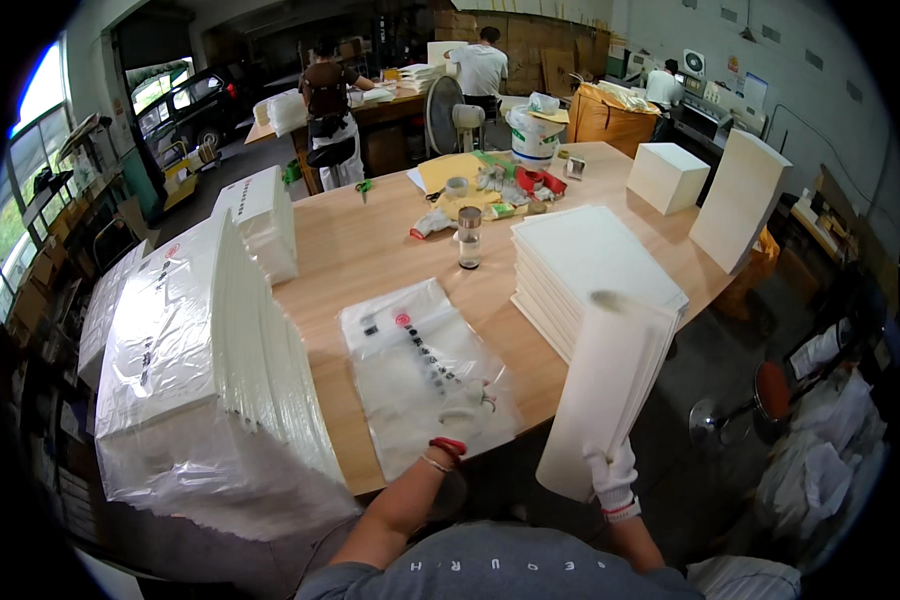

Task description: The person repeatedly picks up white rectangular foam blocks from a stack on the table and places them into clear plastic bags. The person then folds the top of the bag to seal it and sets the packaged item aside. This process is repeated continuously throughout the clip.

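Note:
A clear plastic bag (385, 385) with black printing and a red round mark lies flat at the table's near edge. My left hand (462, 408), in a white glove with a red cuff, rests at the bag's near right part. Plastic film seems to cover it, and its fingers do not show clearly. On the right, my gloved right hand (612, 478) grips the lower edge of a curved sheaf of white paper (600, 390), held upright and bent. Behind that sheaf, a tall stack of white paper (595, 255) stands on the table.
Plastic-wrapped paper stacks (175, 330) fill the left side. A glass bottle (469, 238) stands mid-table, with gloves and tape (485, 185) beyond it. Two white blocks (740, 200) stand far right. A stool (770, 390) is right of the table; people work at the back.

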Available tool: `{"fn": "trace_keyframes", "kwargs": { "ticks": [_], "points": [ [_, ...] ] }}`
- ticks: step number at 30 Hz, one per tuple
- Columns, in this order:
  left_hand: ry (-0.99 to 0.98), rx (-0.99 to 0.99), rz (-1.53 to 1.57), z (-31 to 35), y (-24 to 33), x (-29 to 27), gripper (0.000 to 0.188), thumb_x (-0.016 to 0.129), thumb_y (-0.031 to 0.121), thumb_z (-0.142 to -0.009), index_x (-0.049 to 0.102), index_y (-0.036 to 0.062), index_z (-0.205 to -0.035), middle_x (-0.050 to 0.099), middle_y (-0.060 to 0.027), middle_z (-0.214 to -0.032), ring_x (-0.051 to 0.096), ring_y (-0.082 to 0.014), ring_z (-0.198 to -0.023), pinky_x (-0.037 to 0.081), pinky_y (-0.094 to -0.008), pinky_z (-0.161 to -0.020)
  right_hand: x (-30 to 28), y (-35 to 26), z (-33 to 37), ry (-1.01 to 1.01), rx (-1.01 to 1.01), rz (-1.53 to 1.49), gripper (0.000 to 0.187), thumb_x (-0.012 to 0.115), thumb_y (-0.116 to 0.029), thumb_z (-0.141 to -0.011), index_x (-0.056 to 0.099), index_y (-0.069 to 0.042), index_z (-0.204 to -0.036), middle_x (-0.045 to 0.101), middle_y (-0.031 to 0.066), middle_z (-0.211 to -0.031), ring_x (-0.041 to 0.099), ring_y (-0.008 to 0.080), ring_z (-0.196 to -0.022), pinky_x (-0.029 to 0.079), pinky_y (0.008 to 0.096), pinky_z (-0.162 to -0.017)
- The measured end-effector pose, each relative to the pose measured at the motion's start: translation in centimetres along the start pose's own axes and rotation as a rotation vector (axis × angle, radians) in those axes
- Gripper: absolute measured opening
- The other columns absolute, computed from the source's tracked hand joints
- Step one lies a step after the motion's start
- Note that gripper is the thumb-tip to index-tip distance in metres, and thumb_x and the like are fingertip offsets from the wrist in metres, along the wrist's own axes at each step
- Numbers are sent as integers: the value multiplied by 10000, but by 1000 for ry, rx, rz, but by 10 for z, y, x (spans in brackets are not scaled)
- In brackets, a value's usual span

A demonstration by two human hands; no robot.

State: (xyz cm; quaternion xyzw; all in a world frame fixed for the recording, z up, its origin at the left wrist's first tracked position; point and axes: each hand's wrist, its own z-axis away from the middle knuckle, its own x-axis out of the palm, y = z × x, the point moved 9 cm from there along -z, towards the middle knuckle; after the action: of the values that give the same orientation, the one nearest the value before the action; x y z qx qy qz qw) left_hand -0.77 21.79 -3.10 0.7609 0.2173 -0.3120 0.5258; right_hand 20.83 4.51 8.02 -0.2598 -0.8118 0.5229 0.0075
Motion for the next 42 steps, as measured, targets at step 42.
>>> {"fn": "trace_keyframes", "kwargs": {
  "ticks": [42],
  "points": [
    [-16, -465, 176, 260, -66, -60, 136, 580, 114, -813, 484, 18, -795, 512, -166, -781, 535, -320, -716, 429, -419, -641, 103, 81, 103, -1097, 436, 419, 712, 496, -293, -864, 74, -150, -1419, 605, 226, -1011, 619, 368, -826, 486, 458, -689]
  ]
}}
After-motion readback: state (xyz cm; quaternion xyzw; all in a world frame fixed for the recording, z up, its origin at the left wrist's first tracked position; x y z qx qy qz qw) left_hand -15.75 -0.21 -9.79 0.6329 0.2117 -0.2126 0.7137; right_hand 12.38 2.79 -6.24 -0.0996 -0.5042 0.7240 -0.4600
